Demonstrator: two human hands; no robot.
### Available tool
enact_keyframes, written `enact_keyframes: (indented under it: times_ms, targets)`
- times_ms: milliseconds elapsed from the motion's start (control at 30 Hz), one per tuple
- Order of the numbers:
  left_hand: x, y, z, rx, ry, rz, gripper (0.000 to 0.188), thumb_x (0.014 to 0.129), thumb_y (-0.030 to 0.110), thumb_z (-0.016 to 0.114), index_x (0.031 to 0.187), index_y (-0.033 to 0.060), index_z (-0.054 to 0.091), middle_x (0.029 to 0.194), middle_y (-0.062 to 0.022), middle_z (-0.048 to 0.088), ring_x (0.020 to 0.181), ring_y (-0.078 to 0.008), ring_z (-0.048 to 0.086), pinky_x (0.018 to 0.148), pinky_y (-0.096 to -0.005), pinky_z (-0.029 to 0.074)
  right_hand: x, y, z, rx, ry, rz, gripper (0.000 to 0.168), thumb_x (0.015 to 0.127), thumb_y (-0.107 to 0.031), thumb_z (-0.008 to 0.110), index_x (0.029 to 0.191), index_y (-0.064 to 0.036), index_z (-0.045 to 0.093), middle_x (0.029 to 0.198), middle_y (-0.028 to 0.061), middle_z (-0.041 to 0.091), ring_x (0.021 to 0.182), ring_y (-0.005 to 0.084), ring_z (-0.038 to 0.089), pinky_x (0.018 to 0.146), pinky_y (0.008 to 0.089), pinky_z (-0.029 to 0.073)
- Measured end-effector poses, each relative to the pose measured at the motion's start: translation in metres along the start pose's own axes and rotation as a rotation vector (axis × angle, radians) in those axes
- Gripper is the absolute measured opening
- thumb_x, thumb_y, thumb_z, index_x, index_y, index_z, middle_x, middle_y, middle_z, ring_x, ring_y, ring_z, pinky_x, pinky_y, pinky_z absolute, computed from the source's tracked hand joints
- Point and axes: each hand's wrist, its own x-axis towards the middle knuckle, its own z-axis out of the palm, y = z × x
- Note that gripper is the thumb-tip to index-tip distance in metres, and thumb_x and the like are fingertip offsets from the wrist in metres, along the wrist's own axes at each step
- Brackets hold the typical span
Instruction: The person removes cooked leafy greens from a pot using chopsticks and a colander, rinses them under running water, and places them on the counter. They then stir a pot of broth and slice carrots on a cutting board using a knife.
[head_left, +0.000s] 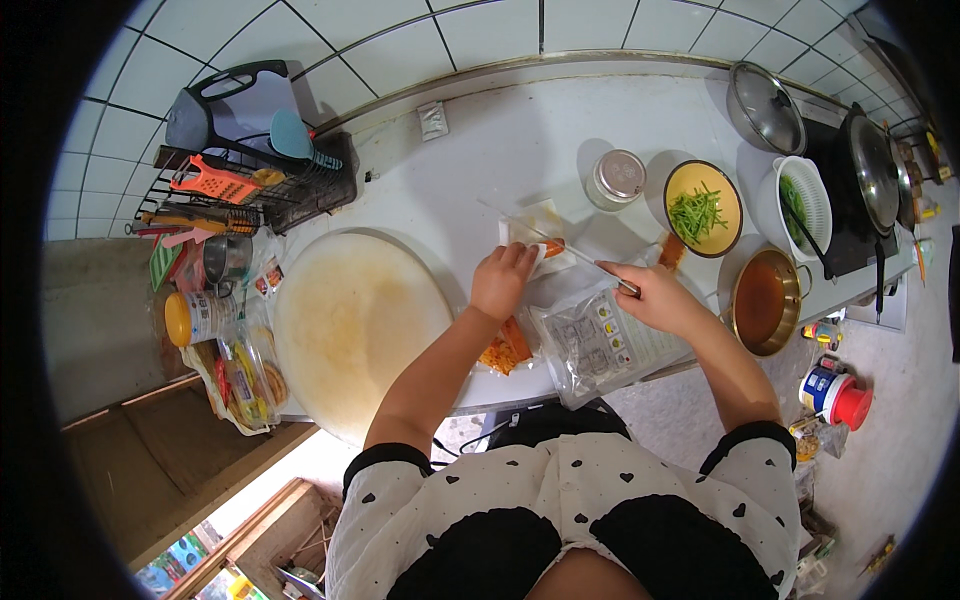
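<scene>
My right hand (655, 294) grips the handle of a long-bladed knife (551, 240), its blade pointing up and left over the counter. Under the blade, my left hand (504, 281) holds a white wrapper or paper at the left end of a small orange-red food piece (553, 247). The piece lies on a pale sheet (541, 219). Just below my left hand, more orange-red food (506, 349) lies in clear plastic. A printed clear plastic bag (600, 337) lies below my right hand, near the counter's front edge.
A round board (360, 330) lies left. At right stand a lidded glass jar (618, 180), a yellow bowl of cut green vegetables (703, 210), a white colander (802, 206) and a pan of reddish-brown liquid (763, 300). A wire rack (262, 195) holds utensils at back left.
</scene>
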Motion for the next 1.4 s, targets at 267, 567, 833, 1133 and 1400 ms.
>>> enact_keyframes:
  times_ms: [267, 567, 833, 1133, 1400]
  targets:
    - [0.001, 0.005, -0.003, 0.104, -0.034, 0.049, 0.034, 0.072, 0.011, 0.059, 0.106, 0.0163, 0.063, 0.09, -0.0012, 0.056, 0.08, -0.0183, 0.058, 0.06, -0.0319, 0.051, 0.002, -0.004, -0.007, -0.06, -0.045, -0.041, 0.046, 0.08, -0.006, 0.055, 0.125, -0.01, 0.052, 0.064, 0.0154, 0.052, 0.051, 0.0197, 0.049, 0.054, 0.0297, 0.042]
    - [0.001, 0.002, -0.001, 0.085, -0.062, 0.062, 0.034, 0.073, 0.013, 0.059, 0.107, 0.0123, 0.061, 0.086, -0.0034, 0.053, 0.078, -0.0194, 0.057, 0.06, -0.0316, 0.05, 0.007, -0.011, -0.013, -0.142, -0.094, 0.018, 0.039, 0.078, -0.008, 0.055, 0.117, -0.008, 0.056, 0.074, 0.0188, 0.06, 0.063, 0.0313, 0.06, 0.059, 0.0358, 0.047]
    - [0.004, 0.001, 0.002, 0.071, -0.089, 0.059, 0.035, 0.071, 0.012, 0.057, 0.106, 0.0136, 0.062, 0.084, -0.0036, 0.051, 0.077, -0.019, 0.057, 0.058, -0.031, 0.05, 0.01, -0.009, -0.015, -0.136, -0.105, 0.018, 0.039, 0.079, -0.009, 0.055, 0.118, -0.009, 0.056, 0.074, 0.0195, 0.061, 0.063, 0.0315, 0.061, 0.059, 0.0362, 0.047]
    - [0.003, -0.004, 0.005, 0.039, -0.103, 0.102, 0.035, 0.072, 0.012, 0.057, 0.106, 0.0148, 0.063, 0.085, -0.0049, 0.052, 0.076, -0.0201, 0.058, 0.057, -0.0319, 0.051, 0.023, -0.002, -0.002, -0.135, -0.097, -0.064, 0.043, 0.08, -0.008, 0.055, 0.123, -0.009, 0.053, 0.066, 0.0201, 0.055, 0.054, 0.0276, 0.054, 0.054, 0.0334, 0.043]
    - [0.003, -0.001, 0.003, 0.051, -0.139, 0.073, 0.037, 0.071, 0.013, 0.056, 0.107, 0.0157, 0.062, 0.084, -0.0053, 0.052, 0.074, -0.0209, 0.058, 0.057, -0.0323, 0.052, 0.029, -0.003, 0.002, -0.165, -0.099, -0.03, 0.044, 0.079, -0.008, 0.054, 0.123, -0.01, 0.053, 0.068, 0.0191, 0.057, 0.058, 0.0287, 0.057, 0.056, 0.0353, 0.044]
